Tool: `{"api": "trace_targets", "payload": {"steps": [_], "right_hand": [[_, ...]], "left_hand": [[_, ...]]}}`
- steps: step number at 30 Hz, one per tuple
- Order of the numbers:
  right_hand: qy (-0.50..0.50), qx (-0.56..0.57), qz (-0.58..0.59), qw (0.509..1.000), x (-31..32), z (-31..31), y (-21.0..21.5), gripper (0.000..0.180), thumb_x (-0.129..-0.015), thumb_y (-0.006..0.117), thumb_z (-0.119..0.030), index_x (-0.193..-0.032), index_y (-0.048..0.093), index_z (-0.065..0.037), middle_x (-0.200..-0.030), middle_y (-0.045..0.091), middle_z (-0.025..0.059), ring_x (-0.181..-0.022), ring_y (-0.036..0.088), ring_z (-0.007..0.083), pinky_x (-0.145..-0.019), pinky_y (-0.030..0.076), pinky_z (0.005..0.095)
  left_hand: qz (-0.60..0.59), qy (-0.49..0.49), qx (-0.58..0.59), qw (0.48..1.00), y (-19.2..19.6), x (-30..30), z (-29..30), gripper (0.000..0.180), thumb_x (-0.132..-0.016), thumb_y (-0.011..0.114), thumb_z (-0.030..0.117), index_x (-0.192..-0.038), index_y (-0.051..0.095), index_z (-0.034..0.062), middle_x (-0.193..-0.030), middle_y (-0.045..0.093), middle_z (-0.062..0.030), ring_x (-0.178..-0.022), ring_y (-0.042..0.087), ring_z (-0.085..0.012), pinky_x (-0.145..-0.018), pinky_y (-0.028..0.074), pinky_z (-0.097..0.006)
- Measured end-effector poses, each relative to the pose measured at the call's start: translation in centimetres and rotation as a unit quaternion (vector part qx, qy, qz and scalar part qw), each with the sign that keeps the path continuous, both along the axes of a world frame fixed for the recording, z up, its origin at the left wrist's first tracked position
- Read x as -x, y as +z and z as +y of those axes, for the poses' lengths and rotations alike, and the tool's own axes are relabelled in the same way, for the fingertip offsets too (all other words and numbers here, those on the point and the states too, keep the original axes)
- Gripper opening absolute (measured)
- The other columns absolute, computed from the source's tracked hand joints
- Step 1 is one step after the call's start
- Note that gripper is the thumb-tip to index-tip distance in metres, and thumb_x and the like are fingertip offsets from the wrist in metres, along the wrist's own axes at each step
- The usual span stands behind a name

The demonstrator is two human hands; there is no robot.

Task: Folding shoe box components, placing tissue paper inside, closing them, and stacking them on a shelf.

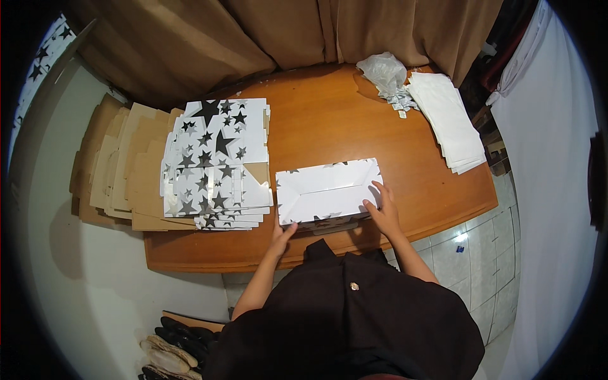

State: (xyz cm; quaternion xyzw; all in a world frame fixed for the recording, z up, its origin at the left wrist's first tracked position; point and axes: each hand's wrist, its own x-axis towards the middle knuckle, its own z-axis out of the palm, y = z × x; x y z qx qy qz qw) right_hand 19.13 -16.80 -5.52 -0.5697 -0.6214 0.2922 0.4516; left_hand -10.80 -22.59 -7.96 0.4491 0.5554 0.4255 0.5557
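Observation:
A white gift box [328,201] with black and grey stars stands on the wooden table [310,133], close to its near edge. Its top is open, showing plain white inside walls. My left hand [283,238] grips the near left corner, the thumb against the front wall and the other fingers mostly hidden. At the other end, my right hand [385,212] holds the right side, thumb and fingers over the rim. To the left lies a stack of flat star-patterned box sheets [215,142].
Brown cardboard blanks [149,171] are piled at the left, against the wall. A crumpled clear plastic bag [384,71] with small packets [400,99] sits at the far right beside stacked white sheets [444,117]. Brown curtains [285,31] hang behind; shoes [171,348] are on the lower left.

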Motion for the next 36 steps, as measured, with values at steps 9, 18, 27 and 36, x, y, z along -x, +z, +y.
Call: {"api": "trace_targets", "payload": {"steps": [9, 18, 27, 36], "right_hand": [[0.127, 0.115, 0.091, 0.981, -0.6, 3.2, -1.1, 0.052, -0.098, 0.028, -0.041, -0.126, 0.048, -0.002, -0.128, 0.046, 0.0147, -0.122, 0.041, 0.0246, -0.104, 0.027, 0.0345], [-0.175, -0.138, 0.258, 0.940, -8.1, -1.8, 7.9, 0.064, -0.085, 0.053, -0.040, -0.138, 0.031, -0.009, -0.138, 0.034, 0.0119, -0.127, 0.035, 0.0250, -0.105, 0.025, 0.0405], [0.014, -0.006, -0.152, 0.988, -14.6, 2.5, 13.6, 0.037, -0.075, 0.065, -0.024, -0.111, 0.059, -0.017, -0.119, 0.057, 0.0061, -0.116, 0.048, 0.0250, -0.103, 0.019, 0.0518], [-0.210, -0.023, -0.009, 0.977, -21.4, 6.3, 3.4, 0.034, -0.082, 0.063, -0.033, -0.080, 0.065, 0.001, -0.088, 0.060, 0.0118, -0.079, 0.058, 0.0211, -0.070, 0.046, 0.0309]], "left_hand": [[0.453, 0.071, -0.426, 0.780, 15.2, -6.5, 6.3, 0.045, -0.069, 0.070, 0.020, -0.112, 0.061, 0.0104, -0.120, 0.053, -0.0097, -0.118, 0.042, -0.0302, -0.099, 0.028, -0.043], [0.206, -0.090, -0.731, 0.644, 9.5, -19.8, 10.6, 0.049, -0.069, 0.074, 0.021, -0.114, 0.058, 0.0261, -0.121, 0.046, -0.0053, -0.114, 0.047, -0.0240, -0.100, 0.035, -0.041], [0.282, -0.382, -0.749, 0.462, 10.2, -26.2, 11.8, 0.049, -0.080, 0.049, 0.014, -0.128, 0.048, 0.0196, -0.133, 0.045, -0.0078, -0.123, 0.043, -0.0215, -0.100, 0.037, -0.039], [0.318, -0.400, -0.686, 0.517, 5.7, -25.6, 8.7, 0.040, -0.085, 0.046, 0.019, -0.124, 0.050, 0.0224, -0.128, 0.049, -0.0041, -0.119, 0.047, -0.0187, -0.096, 0.038, -0.045]]}}
